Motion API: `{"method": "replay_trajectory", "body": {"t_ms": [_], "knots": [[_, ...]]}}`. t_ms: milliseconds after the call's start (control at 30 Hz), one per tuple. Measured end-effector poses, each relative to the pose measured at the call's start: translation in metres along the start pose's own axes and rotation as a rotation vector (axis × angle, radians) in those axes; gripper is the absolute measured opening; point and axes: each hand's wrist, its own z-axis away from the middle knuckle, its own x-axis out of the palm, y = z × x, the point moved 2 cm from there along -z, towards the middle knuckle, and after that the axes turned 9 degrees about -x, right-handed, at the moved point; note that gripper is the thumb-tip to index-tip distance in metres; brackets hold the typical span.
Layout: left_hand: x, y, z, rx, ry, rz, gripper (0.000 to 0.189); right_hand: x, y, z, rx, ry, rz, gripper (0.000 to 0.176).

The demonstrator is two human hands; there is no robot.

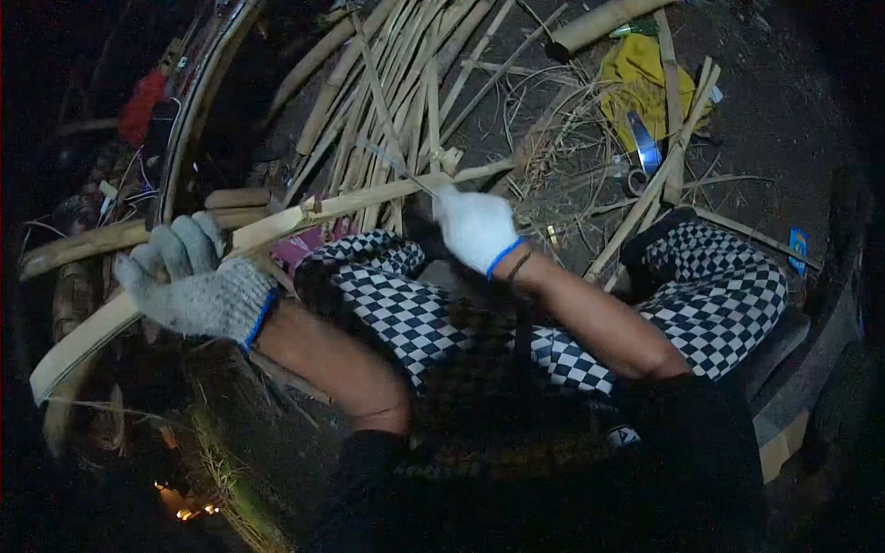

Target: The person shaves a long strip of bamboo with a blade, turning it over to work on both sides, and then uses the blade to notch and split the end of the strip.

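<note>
A long split bamboo strip [369, 195] runs slantwise across my lap, its near end curving down at the lower left. My left hand [198, 286], in a grey knit glove with a blue cuff, closes round the strip towards that end. My right hand [475, 226], in a white glove, is closed on a knife [401, 166] whose thin blade points up and left, crossing the strip in this view. The knife's handle is hidden in the glove. Notches with raised bits stand out along the strip.
Many split bamboo strips [406, 74] lie piled ahead. A yellow cloth [641, 83], a shiny blade [643, 143] and shavings [553, 138] are to the right. Glowing embers [189, 510] show at the lower left. My checkered trouser legs [406, 295] are folded beneath.
</note>
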Motion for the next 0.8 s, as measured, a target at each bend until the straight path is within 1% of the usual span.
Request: {"method": "replay_trajectory", "body": {"t_ms": [67,100,133,167,200,233,267,300,333,367,400,433,467,500,533,567,600,633,667,700,733,767,800], "knots": [[-0.008,0.002,-0.005,-0.024,-0.311,0.107,0.044,0.007,0.012,0.008,-0.141,0.094,-0.14,0.014],[0.013,0.006,0.008,0.01,0.09,-0.078,0.044,0.03,0.038,0.013,0.017,-0.048,-0.068,0.014],[0.01,0.006,0.007,0.021,0.092,-0.072,0.044,0.048,0.065,0.011,0.167,-0.178,0.015,0.015],[0.002,0.006,0.005,0.026,0.054,-0.055,0.043,0.048,0.069,0.008,0.229,-0.121,-0.012,0.015],[-0.005,0.004,0.0,0.032,0.009,-0.034,0.043,0.044,0.061,0.002,0.229,-0.109,-0.015,0.015],[-0.011,0.005,-0.002,0.038,-0.131,-0.007,0.042,0.03,0.048,-0.007,0.216,-0.121,-0.005,0.015],[-0.003,0.006,0.004,0.027,-0.131,-0.013,0.042,0.021,0.032,-0.005,0.214,-0.151,-0.007,0.015],[0.01,0.007,0.01,0.026,0.068,-0.033,0.042,0.012,0.018,-0.003,0.16,-0.086,-0.035,0.014],[0.015,0.006,0.013,0.029,0.271,-0.05,0.041,-0.002,0.001,0.0,0.041,-0.07,-0.007,0.013],[0.012,0.004,0.012,0.073,0.221,-0.083,0.04,0.002,0.002,0.003,-0.061,0.005,-0.077,0.013],[0.004,0.004,0.008,0.071,0.228,-0.092,0.04,0.006,0.008,0.008,-0.169,0.085,-0.147,0.014],[-0.005,0.006,0.0,0.022,0.053,-0.045,0.041,0.023,0.027,0.015,-0.119,0.053,-0.102,0.016],[-0.007,0.007,-0.005,-0.019,-0.128,0.015,0.043,0.057,0.059,0.018,0.153,-0.128,0.003,0.017],[0.002,0.007,0.002,0.017,0.0,0.009,0.042,0.047,0.062,0.01,0.21,-0.15,0.013,0.017],[0.005,0.009,0.002,0.018,-0.009,0.012,0.042,0.04,0.062,0.007,0.276,-0.172,0.017,0.019],[0.005,0.007,0.002,0.049,0.103,-0.022,0.042,0.037,0.055,0.004,0.209,-0.166,-0.002,0.021],[0.002,0.005,0.006,0.067,0.224,-0.066,0.041,0.029,0.043,0.0,0.172,-0.14,-0.014,0.02],[-0.019,0.007,-0.003,-0.022,-0.074,0.044,0.041,0.014,0.021,0.002,0.128,-0.129,-0.025,0.019],[-0.016,0.002,-0.003,-0.032,-0.076,0.049,0.041,0.001,0.007,0.003,0.075,-0.11,-0.027,0.018],[-0.01,0.003,-0.002,0.0,-0.046,-0.004,0.041,0.007,0.005,0.008,-0.05,-0.031,-0.115,0.019],[-0.003,0.007,0.002,0.032,-0.016,-0.063,0.04,0.028,0.021,0.016,-0.043,-0.039,-0.123,0.019],[0.011,0.008,0.006,0.055,0.183,-0.129,0.04,0.056,0.054,0.023,0.08,-0.071,-0.054,0.018],[0.013,0.009,0.007,0.061,0.184,-0.122,0.04,0.047,0.066,0.018,0.198,-0.095,0.022,0.018]]}}
